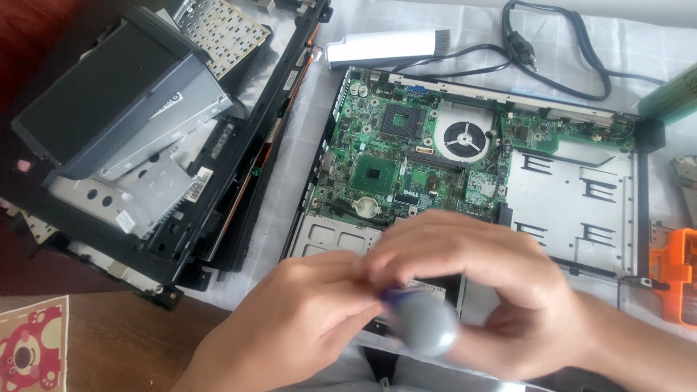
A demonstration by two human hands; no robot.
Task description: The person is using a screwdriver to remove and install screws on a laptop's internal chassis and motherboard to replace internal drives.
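**Two hands on a grey-handled tool over an opened laptop**

You look down at a counter [116, 341] of dark wood, partly covered by a pale checked cloth [290, 167]. In the middle lies an opened laptop base [581, 203], its shallow metal shell acting as a tray. Inside it sit a green circuit board [406, 160] on the left, a round cooling fan [465, 138] near the top centre, and a bare silver plate to the right.

Your left hand [290, 319] and right hand [479, 290] meet at the near edge of that base. Between them is a blurred tool with a rounded grey handle [425, 323] and a hint of blue where the handle meets your fingers [406, 247]. Your right hand curls closed around the handle. Your left hand's fingers are bunched together against the tool's front end; how firmly they pinch it you cannot tell through the blur. The tool sits just over the base's near edge, below the circuit board.

To the left rests a stack of dark laptop covers and metal parts [138, 145]. Beyond the base lie a white brush [385, 47] and a black power cord [552, 58]. An orange tool holder [675, 272] shows at the right edge.
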